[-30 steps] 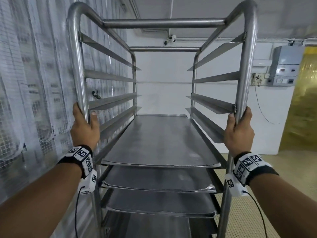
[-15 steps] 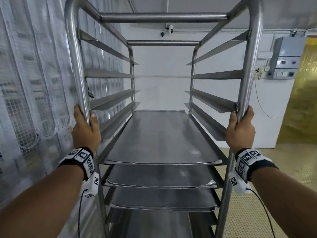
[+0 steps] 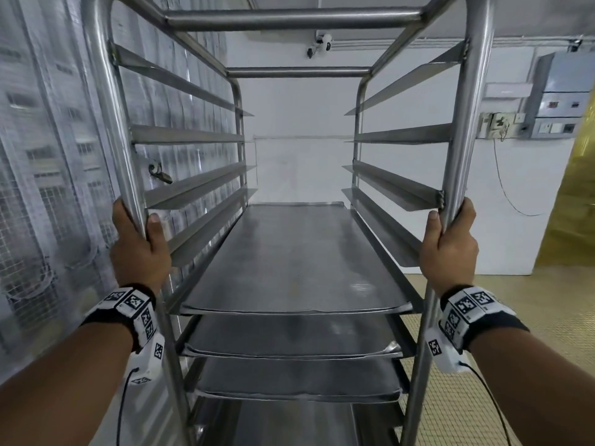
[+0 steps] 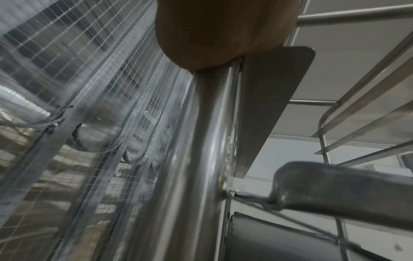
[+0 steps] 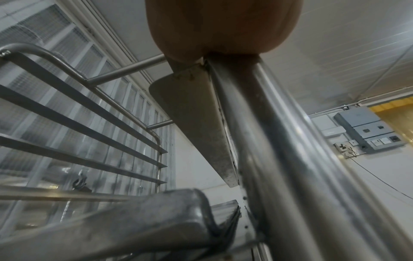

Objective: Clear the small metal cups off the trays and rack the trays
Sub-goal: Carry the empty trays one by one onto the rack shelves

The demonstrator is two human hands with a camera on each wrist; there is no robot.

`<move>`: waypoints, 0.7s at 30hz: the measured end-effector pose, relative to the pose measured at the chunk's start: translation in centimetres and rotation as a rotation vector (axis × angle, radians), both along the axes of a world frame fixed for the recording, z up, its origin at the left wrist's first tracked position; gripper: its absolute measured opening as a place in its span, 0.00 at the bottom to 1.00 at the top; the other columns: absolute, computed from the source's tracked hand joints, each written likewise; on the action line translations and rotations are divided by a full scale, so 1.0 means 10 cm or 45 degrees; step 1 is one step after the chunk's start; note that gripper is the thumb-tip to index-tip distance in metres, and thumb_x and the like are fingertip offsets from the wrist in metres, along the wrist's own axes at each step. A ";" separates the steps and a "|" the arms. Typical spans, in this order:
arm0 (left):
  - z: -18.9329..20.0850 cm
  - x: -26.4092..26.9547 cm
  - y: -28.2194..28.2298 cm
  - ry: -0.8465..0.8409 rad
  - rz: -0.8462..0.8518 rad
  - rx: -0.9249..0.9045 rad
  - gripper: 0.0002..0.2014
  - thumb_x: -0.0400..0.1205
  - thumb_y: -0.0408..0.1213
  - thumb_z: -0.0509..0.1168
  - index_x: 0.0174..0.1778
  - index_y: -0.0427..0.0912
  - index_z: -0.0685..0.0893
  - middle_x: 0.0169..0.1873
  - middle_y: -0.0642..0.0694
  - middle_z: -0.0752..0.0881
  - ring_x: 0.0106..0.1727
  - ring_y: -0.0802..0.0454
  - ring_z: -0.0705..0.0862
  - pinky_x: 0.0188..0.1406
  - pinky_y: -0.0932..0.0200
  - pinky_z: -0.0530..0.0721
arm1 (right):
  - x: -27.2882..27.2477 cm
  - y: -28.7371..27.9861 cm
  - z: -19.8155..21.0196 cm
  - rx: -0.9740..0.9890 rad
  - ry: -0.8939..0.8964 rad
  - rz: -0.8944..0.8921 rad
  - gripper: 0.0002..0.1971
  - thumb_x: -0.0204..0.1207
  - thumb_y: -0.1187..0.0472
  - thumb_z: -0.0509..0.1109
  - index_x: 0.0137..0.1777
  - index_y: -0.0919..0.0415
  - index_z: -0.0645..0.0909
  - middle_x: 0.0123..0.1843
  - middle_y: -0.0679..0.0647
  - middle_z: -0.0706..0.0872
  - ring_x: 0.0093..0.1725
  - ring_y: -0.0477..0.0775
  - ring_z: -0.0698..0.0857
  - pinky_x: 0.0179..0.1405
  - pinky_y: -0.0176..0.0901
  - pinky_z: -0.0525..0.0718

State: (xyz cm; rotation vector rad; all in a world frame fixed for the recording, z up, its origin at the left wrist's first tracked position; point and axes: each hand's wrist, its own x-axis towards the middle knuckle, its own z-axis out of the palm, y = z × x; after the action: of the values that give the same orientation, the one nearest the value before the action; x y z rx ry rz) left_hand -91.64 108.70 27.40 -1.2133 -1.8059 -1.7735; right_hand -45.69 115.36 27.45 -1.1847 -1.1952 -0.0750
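Note:
A tall steel tray rack [image 3: 293, 17] fills the head view in front of me. My left hand [image 3: 136, 246] grips its near left post [image 3: 109, 117], and my right hand [image 3: 449, 249] grips its near right post [image 3: 473, 107]. Several bare metal trays sit on the lower runners, the top one [image 3: 296, 262] about wrist height, with another [image 3: 289, 339] under it. The upper runners hold nothing. No small metal cups show in any view. Each wrist view shows only the heel of the hand [image 4: 223, 31] [image 5: 221, 26] round a shiny post [image 4: 201, 159] [image 5: 279, 159].
A wire-mesh window wall behind clear plastic strips [image 3: 42, 156] runs close along the left of the rack. A white wall [image 3: 299, 169] stands ahead, with grey electrical boxes [image 3: 560, 94] at the right. A yellow strip curtain [image 3: 576, 204] hangs at far right over tiled floor [image 3: 515, 317].
The rack and I have moved forward along the mesh wall toward the white wall. Both hands keep the same hold on the posts.

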 end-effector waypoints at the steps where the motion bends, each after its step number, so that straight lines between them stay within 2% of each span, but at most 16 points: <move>1: 0.00 -0.04 0.03 -0.001 -0.003 -0.004 0.32 0.90 0.50 0.54 0.87 0.43 0.53 0.56 0.24 0.86 0.50 0.22 0.85 0.48 0.37 0.81 | -0.03 0.04 0.00 0.003 -0.008 -0.001 0.24 0.88 0.49 0.57 0.80 0.54 0.58 0.44 0.62 0.86 0.43 0.73 0.85 0.42 0.49 0.74; 5: 0.01 -0.17 0.19 -0.049 -0.029 -0.005 0.32 0.91 0.49 0.55 0.88 0.42 0.54 0.62 0.26 0.85 0.56 0.24 0.84 0.54 0.39 0.80 | -0.19 0.23 -0.01 -0.008 -0.033 -0.020 0.25 0.89 0.49 0.57 0.81 0.57 0.58 0.46 0.66 0.87 0.44 0.74 0.85 0.43 0.49 0.73; 8: 0.01 -0.30 0.36 -0.058 -0.086 0.026 0.32 0.90 0.49 0.55 0.88 0.42 0.54 0.67 0.29 0.83 0.59 0.25 0.84 0.57 0.39 0.81 | -0.34 0.36 0.00 -0.027 -0.024 -0.032 0.23 0.88 0.49 0.57 0.80 0.54 0.58 0.42 0.61 0.83 0.43 0.76 0.85 0.42 0.51 0.74; 12: 0.03 -0.61 0.70 -0.058 -0.127 0.023 0.32 0.90 0.50 0.56 0.88 0.43 0.54 0.65 0.30 0.84 0.57 0.26 0.85 0.55 0.39 0.82 | -0.62 0.65 0.03 -0.065 -0.006 -0.050 0.22 0.88 0.50 0.58 0.78 0.54 0.59 0.41 0.60 0.80 0.42 0.76 0.84 0.43 0.53 0.75; 17: 0.02 -1.02 1.13 -0.062 -0.153 0.012 0.32 0.90 0.54 0.54 0.87 0.49 0.52 0.62 0.30 0.86 0.53 0.26 0.86 0.51 0.37 0.83 | -0.98 0.97 0.02 -0.061 0.002 -0.064 0.21 0.88 0.50 0.59 0.77 0.54 0.60 0.41 0.60 0.81 0.42 0.76 0.84 0.43 0.58 0.80; 21: 0.03 -1.26 1.45 -0.042 -0.177 0.026 0.32 0.90 0.52 0.54 0.87 0.46 0.53 0.63 0.30 0.85 0.54 0.26 0.86 0.52 0.40 0.82 | -1.21 1.22 0.01 -0.053 -0.010 -0.073 0.21 0.88 0.50 0.59 0.77 0.53 0.60 0.41 0.62 0.81 0.42 0.77 0.84 0.44 0.60 0.81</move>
State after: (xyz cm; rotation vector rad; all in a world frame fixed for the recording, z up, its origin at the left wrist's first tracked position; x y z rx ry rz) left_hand -104.24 123.21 27.70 -1.3387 -1.7545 -1.8925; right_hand -57.82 127.57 27.55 -1.2566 -1.1747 -0.0980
